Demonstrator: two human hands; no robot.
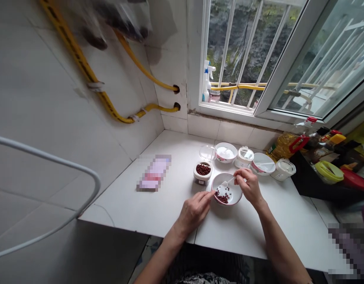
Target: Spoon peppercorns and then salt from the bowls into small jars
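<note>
A white bowl (235,193) with a reddish rim stands on the white counter, dark red peppercorn-like bits (222,197) gathered at its lower left. My right hand (247,184) pinches the handle of a small white spoon (225,183), whose head is inside the bowl. At the bowl's left rim is my left hand (197,206), its fingers together and a fingertip touching the edge; whether it grips the rim I cannot make out. Just behind that hand sits an open jar (202,178) full of similar dark red bits, its clear lid (208,153) raised.
Behind the bowl are a bowl of white powder (226,152), a lidded jar (244,156), another bowl (262,165) with a spoon and a second jar (283,170). An oil bottle (285,146) and condiments stand right. A blurred pinkish item (154,173) lies left.
</note>
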